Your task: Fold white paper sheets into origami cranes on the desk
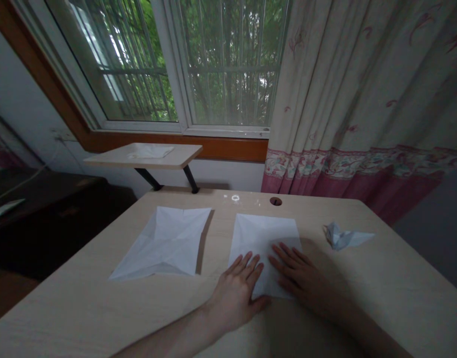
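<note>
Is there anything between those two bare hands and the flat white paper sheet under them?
Nothing visible: the bare left hand and bare right hand lie on the flat white paper sheet. The creased white paper sheet to the left and small folded white paper figure to the right lie apart from it.

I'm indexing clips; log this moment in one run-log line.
left hand: on paper sheet; right hand: on same sheet; second sheet: left; folded paper: right

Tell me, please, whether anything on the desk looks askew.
Slightly: the creased white paper sheet on the pale wood-grain desk's left side casts a shadow along its right edge, so it seems not to lie flat.
</note>
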A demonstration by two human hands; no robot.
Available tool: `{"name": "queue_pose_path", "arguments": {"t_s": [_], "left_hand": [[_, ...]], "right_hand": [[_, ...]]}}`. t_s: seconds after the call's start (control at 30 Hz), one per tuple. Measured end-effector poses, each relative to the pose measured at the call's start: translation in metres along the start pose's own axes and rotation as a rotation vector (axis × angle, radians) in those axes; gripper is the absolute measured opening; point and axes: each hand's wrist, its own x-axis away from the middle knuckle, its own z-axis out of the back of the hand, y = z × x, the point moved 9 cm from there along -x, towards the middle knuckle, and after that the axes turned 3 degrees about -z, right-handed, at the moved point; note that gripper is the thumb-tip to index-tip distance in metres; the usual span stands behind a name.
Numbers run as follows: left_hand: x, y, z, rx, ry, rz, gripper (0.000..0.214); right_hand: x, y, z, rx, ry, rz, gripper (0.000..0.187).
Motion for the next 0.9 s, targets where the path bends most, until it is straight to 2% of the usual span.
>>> {"name": "queue_pose_path", "arguments": {"t_s": [0.13, 0.33, 0.47, 0.57, 0.7, 0.9], "left_hand": [[0.0, -0.003, -0.002, -0.016, 0.022, -0.02, 0.056], [0.003, 0.002, -0.002, -0.106, 0.126, -0.108, 0.034], [0.005, 0.005, 0.004, -0.099, 0.233, -0.132, 0.023], [0.004, 0.005, 0.012, -0.075, 0.312, -0.134, 0.022], [0.0, 0.005, 0.017, -0.062, 0.32, -0.123, 0.026], [-0.002, 0.002, 0.014, -0.088, 0.254, -0.089, 0.025]], "right_hand": [[0.002, 0.001, 0.001, -0.049, -0.029, 0.045, 0.068], [0.002, 0.005, 0.009, -0.154, -0.082, 0.103, 0.073], [0.002, 0.005, 0.014, -0.223, -0.169, 0.109, 0.067], [0.002, 0.005, 0.017, -0.288, -0.222, 0.107, 0.062], [0.002, 0.006, 0.023, -0.354, -0.166, 0.098, 0.061], [0.008, 0.016, 0.03, -0.411, 0.033, 0.042, 0.043]]}}
